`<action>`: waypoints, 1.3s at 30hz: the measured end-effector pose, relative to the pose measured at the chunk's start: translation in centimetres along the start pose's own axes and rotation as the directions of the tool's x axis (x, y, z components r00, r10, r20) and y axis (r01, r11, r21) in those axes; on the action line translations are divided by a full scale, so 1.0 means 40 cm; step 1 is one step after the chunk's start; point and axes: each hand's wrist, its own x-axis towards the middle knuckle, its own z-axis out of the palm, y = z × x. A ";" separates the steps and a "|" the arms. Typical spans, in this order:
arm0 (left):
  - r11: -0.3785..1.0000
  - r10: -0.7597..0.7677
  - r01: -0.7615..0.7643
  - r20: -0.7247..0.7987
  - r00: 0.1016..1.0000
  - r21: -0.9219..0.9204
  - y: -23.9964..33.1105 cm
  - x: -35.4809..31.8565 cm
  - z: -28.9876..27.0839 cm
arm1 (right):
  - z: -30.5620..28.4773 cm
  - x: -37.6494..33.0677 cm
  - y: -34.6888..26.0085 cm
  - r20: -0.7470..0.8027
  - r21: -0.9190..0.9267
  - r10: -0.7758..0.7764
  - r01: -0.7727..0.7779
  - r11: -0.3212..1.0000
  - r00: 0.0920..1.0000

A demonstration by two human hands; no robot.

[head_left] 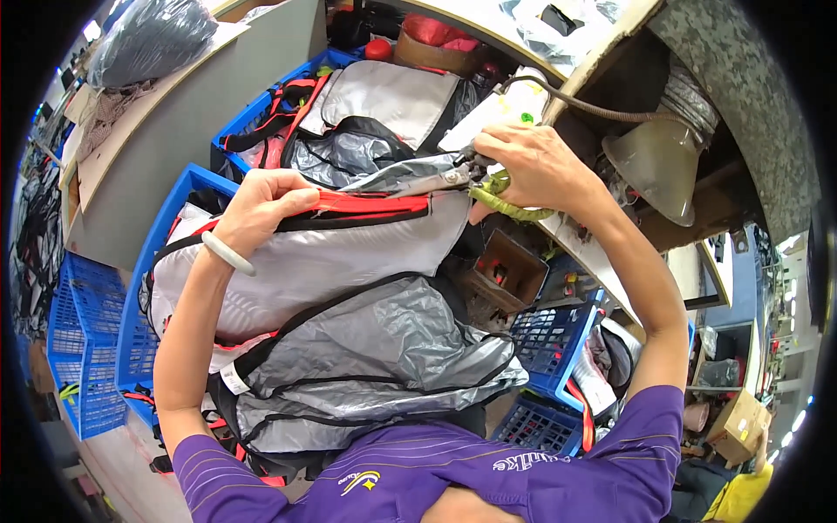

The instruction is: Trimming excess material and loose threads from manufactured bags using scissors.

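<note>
A large white bag piece (pixel 375 253) with silver lining and black edging lies across my lap and up toward the sewing machine (pixel 501 113). Along its upper edge runs a red strip (pixel 370 203). My left hand (pixel 266 205) is closed, thumb and fingers pinching that strip near its left end. At the other end of the edge, my right hand (pixel 532 166) is closed over the bag's grey corner beside the machine; its fingertips are partly hidden. A yellow-green cord or strip (pixel 506 199) hangs at my right palm. The bag's silver inside (pixel 384 340) spreads nearer my body.
Behind the bag, a blue crate (pixel 225 139) holds more bag pieces. Another blue crate (pixel 131 322) stands at left, with an open cardboard box (pixel 514 270) and a blue basket (pixel 549 336) at right. A lamp (pixel 658 166) hangs at the upper right.
</note>
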 end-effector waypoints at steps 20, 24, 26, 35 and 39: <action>0.978 0.021 0.004 0.119 0.993 -0.207 -0.048 0.014 -0.050 | 0.033 0.067 -0.013 0.002 0.045 0.072 -0.072 0.996 0.997; 0.961 -0.001 0.041 0.145 0.989 -0.272 -0.030 0.003 -0.049 | 0.037 0.122 -0.041 0.071 0.067 -0.013 0.008 0.998 0.997; 0.958 0.021 0.022 0.146 0.989 -0.288 -0.042 0.003 -0.052 | 0.030 0.154 -0.063 0.139 0.086 -0.014 0.002 0.996 0.990; 0.960 0.010 0.034 0.156 0.988 -0.278 -0.074 -0.003 -0.059 | 0.018 0.195 -0.101 0.314 0.129 -0.007 -0.035 0.991 0.949; 0.956 0.017 0.029 0.157 0.987 -0.291 -0.073 -0.006 -0.056 | 0.028 0.187 -0.102 0.264 0.172 -0.014 -0.033 0.985 0.964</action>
